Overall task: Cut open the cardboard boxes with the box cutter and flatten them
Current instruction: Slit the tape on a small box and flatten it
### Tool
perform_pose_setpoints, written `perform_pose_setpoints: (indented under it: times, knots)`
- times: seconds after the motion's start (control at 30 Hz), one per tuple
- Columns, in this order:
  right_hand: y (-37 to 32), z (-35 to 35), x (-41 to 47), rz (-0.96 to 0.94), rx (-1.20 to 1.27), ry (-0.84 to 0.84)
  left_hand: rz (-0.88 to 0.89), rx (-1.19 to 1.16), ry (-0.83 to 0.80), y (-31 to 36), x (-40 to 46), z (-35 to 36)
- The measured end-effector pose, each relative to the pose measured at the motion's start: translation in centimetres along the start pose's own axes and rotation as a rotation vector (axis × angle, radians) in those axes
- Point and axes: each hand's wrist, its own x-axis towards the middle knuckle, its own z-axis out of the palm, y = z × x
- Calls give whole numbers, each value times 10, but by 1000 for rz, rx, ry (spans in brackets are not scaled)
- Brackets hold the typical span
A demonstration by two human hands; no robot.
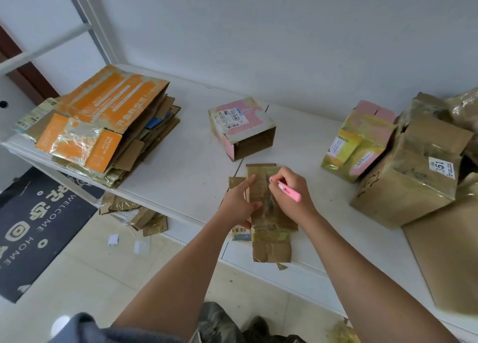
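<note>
Box (269,213) lying near counter (186,166) front edge, taped seam up. Left hand (239,204) pressing it flat, fingers straight; right hand (287,192) gripping pink cutter (289,190) at seam. Advising shallow strokes, keeping left fingers clear of blade's path.

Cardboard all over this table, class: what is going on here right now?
A person is breaking down boxes at a white table. The right hand grips a pink box cutter against the taped seam of a small brown box, while the left hand steadies it with straight fingers. A stack of flattened cardboard lies at the left; a pink box and several taped boxes wait at the right.
</note>
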Motion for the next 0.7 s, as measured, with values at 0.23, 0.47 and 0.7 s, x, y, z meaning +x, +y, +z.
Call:
perform_pose_setpoints:
  times: [0.23,0.47,0.7]
  knots:
    - [-3,-14,-39,78,54,-125,23,23,26,1,-4,2]
    - [-5,-32,-89,-39,194,-174,10,28,44,5,-6,5]
    - [-10,-40,-111,-84,234,-180,-15,56,73,10,-8,9]
